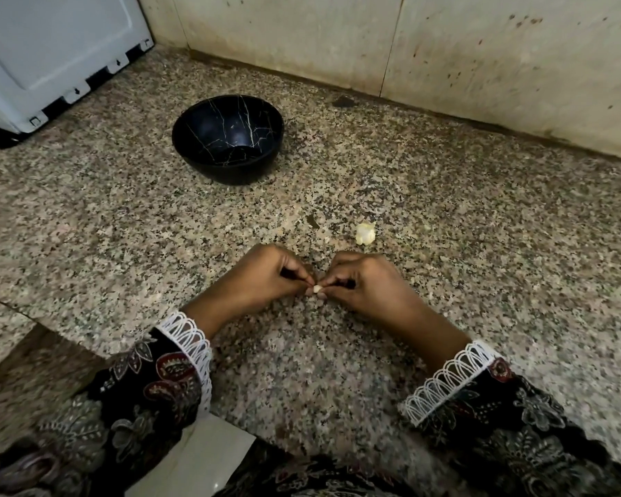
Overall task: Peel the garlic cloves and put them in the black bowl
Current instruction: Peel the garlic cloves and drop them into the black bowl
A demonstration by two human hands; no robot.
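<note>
A small pale garlic clove (316, 289) is pinched between the fingertips of both hands, low over the speckled granite counter (445, 245). My left hand (266, 278) holds it from the left and my right hand (366, 281) from the right, fingers curled. The black bowl (227, 138) with thin white veins stands farther back, left of centre, and looks empty. A pale piece of garlic (365, 233) lies on the counter just beyond my right hand.
A white appliance (51, 55) stands at the back left corner. A stained tiled wall (409, 41) runs along the back. Small bits of garlic skin (312, 221) lie between the bowl and my hands. The counter edge is at the lower left.
</note>
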